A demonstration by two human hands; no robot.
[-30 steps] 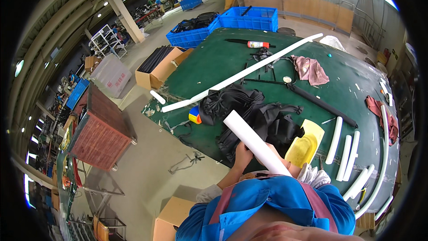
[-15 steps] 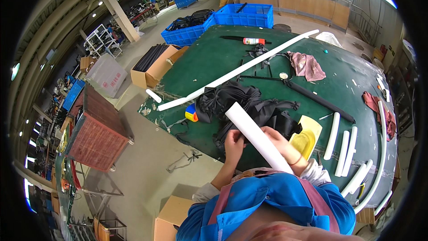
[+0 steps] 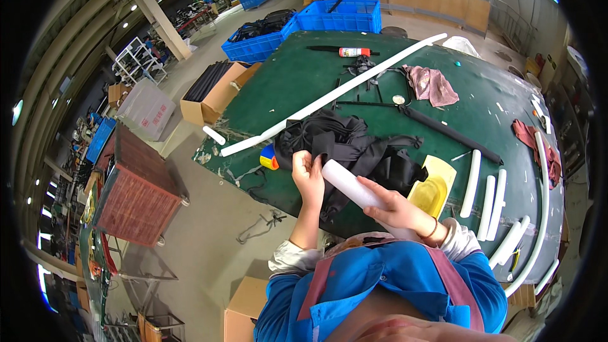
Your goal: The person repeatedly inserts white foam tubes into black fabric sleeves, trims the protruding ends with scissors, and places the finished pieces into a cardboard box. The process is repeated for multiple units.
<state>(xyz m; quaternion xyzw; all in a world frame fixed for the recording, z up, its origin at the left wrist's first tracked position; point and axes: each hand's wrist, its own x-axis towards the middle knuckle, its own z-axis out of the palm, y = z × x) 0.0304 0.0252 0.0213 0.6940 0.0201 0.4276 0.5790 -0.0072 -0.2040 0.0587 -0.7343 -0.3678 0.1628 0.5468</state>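
Observation:
A thick white foam tube [image 3: 347, 183] slants from my chest out over the table. My right hand [image 3: 399, 208] lies over its near part and grips it, fingers wrapped across the top. At the tube's far end my left hand [image 3: 309, 174] is closed, pinching the edge of a black fabric strip [image 3: 325, 147] beside the opening. The strip runs into a heap of black fabric [image 3: 342, 132] just beyond both hands. A yellow tray [image 3: 433, 194] sits right of my right hand. Left of the heap lies an orange and blue roll [image 3: 269, 158].
A long white foam tube [image 3: 335, 94] crosses the green table [image 3: 266, 82]. Shorter white foam pieces [image 3: 486, 209] lie at the right. Beyond are a black padded bar [image 3: 449, 133], a checked cloth [image 3: 433, 86] and a red-labelled can [image 3: 354, 52]. Blue crates [image 3: 339, 18] stand past the far edge.
My left hand has moved up and left to the tube's far end, with the black strip. My right hand has come from behind the tube onto its top, and the tube has tilted lower.

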